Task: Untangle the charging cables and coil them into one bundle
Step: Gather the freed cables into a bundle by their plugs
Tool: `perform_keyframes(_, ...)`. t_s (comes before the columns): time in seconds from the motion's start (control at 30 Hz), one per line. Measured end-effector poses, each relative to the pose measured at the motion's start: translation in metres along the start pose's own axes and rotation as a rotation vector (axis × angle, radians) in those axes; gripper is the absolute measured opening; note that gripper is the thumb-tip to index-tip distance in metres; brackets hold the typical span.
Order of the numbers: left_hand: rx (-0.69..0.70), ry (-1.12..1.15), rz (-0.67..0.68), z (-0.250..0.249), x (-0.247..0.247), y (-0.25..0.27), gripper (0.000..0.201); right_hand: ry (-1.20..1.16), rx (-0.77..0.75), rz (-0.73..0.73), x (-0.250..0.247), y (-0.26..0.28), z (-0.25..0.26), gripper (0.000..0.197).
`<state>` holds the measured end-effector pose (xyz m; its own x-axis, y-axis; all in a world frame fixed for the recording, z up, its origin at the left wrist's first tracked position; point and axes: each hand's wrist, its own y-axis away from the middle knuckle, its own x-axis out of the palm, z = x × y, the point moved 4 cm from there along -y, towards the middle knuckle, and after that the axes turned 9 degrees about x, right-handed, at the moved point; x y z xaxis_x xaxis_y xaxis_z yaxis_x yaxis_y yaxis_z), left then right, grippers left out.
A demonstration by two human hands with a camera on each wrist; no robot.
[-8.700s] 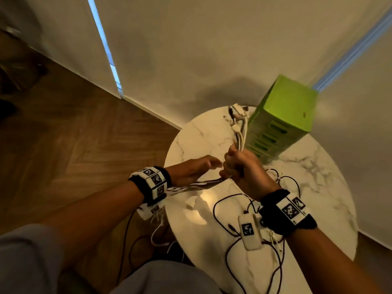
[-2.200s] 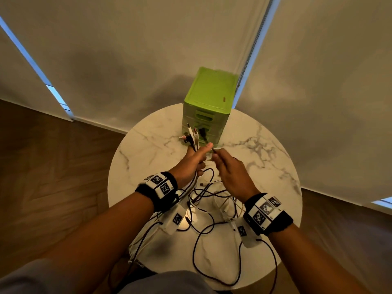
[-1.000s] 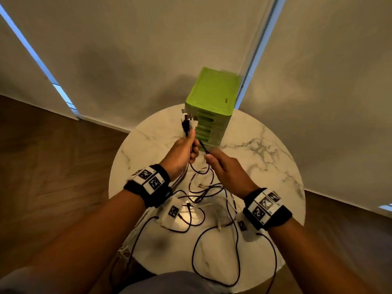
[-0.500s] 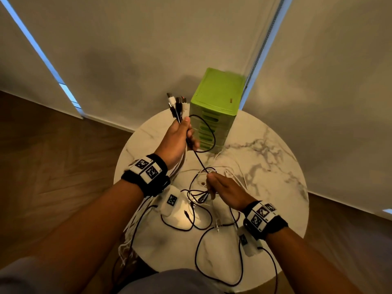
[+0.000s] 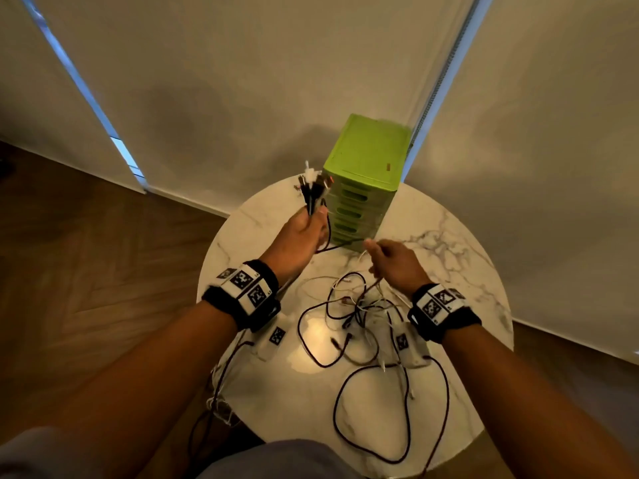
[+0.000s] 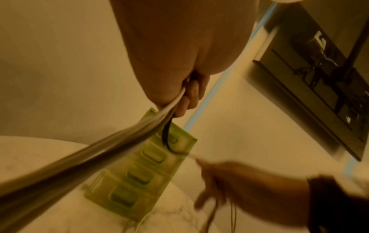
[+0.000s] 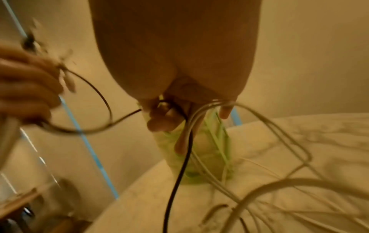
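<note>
My left hand [image 5: 304,233] is raised over the far side of the round marble table [image 5: 449,257] and grips a bunch of black and white charging cables, whose plug ends [image 5: 313,183] stick up above the fist. In the left wrist view the gathered strands [image 6: 111,141] run down out of the curled fingers [image 6: 191,93]. A black cable [image 5: 332,243] loops from that fist across to my right hand [image 5: 390,262], which pinches it together with white cables [image 7: 201,119]. Below, a loose tangle of cables [image 5: 359,305] lies on the table.
A green plastic drawer unit [image 5: 363,181] stands at the table's far edge, just behind both hands. Pale curtains hang behind it. A black cable loop [image 5: 390,409] reaches the near edge, and some strands [image 5: 218,392] hang off the left side over the wooden floor.
My right hand has risen from the tangle on the table and moved back, drawing the black cable up. My left hand, still gripping the plug ends, has dropped a little lower.
</note>
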<state>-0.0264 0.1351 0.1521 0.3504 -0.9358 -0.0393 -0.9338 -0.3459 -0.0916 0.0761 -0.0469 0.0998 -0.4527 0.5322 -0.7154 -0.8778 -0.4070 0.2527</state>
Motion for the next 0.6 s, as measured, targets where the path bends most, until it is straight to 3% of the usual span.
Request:
perform_keyframes(0.07, -0.011, -0.087, 0.025, 0.011, 0.006, 0.008, 0.035, -0.122, -0.081, -0.065, -0.010, 0.004, 0.024, 0.043)
perform_keyframes(0.13, -0.066, -0.023, 0.001, 0.019, 0.013, 0.013, 0.036, -0.121, -0.191, -0.072, -0.014, 0.015, 0.048, 0.041)
perform_keyframes(0.3, -0.123, 0.031, 0.041, 0.019, 0.026, 0.011, 0.044, -0.104, -0.380, 0.080, -0.007, 0.037, 0.069, 0.030)
perform_keyframes(0.47, -0.128, 0.062, 0.093, 0.016, 0.028, 0.007, 0.031, -0.116, -0.387, 0.290, 0.004, 0.049, 0.061, 0.002)
perform_keyframes(0.6, -0.161, -0.025, 0.099, 0.020, 0.024, 0.002, 0.022, -0.080, -0.290, 0.445, 0.021, 0.048, 0.039, 0.015)
